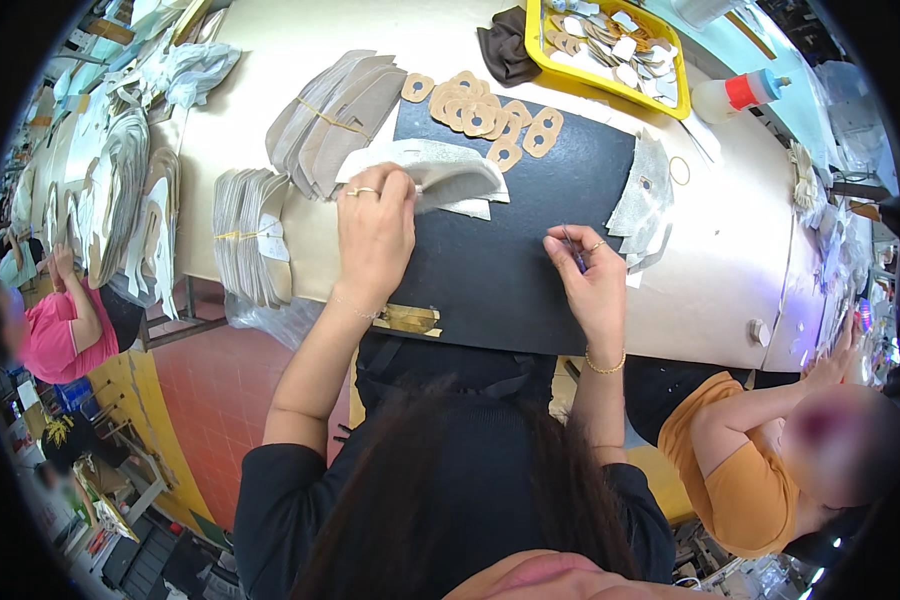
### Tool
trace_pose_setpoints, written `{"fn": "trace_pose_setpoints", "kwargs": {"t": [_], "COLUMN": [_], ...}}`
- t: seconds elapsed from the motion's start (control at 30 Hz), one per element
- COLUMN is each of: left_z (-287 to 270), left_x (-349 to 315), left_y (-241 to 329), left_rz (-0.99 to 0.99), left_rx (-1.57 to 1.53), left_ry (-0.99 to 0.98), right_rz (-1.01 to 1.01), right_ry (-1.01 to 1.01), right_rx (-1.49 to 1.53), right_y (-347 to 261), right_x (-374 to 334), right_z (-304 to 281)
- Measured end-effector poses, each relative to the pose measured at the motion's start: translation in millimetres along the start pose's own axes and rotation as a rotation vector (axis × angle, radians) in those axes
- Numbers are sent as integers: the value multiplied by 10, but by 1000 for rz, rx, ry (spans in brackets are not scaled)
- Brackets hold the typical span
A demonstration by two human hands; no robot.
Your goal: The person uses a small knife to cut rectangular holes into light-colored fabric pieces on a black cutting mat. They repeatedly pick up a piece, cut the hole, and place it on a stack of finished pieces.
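My left hand pinches a pale grey, fabric-backed cut piece by its near edge, and the piece curls up toward the right. It is held over the far left part of a black mat. My right hand is over the mat's right side, its fingers closed on a thin, dark pointed tool whose exact kind I cannot make out. Several tan pieces with punched holes lie loosely along the mat's far edge. Similar grey cut pieces overlap the mat's right edge.
Tied bundles of grey-beige cut pieces stand on the left of the table. A yellow tray with small parts, a dark cloth and a bottle with a blue cap are at the far right. A co-worker in orange sits to my right.
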State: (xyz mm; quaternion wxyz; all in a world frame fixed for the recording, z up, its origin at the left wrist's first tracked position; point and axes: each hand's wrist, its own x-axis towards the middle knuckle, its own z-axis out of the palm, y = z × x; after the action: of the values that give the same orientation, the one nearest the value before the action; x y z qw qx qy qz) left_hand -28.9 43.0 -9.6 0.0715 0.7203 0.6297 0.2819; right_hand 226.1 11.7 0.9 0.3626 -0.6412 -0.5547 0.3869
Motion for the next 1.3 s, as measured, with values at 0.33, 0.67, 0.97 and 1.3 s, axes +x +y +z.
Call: {"fn": "trace_pose_setpoints", "kwargs": {"t": [0.33,0.67,0.97,1.3], "left_z": [-7,-407,-757,-650], "left_x": [-174,-295,-279,-129], "left_y": [21,-38,123,478], "left_rz": [211,289,-441,-440], "left_rx": [-28,-40,-1003,-1325], "left_ry": [-72,-510,-259,-401], "right_rz": [-169,-204,-122,164], "right_ry": [-97,-149,-216,-179], "right_rx": [-74,-125,83,887], "right_y": [-152,-274,-246,-506], "right_x": [-47,112,198,205], "right_z": [174,529,521,135]}}
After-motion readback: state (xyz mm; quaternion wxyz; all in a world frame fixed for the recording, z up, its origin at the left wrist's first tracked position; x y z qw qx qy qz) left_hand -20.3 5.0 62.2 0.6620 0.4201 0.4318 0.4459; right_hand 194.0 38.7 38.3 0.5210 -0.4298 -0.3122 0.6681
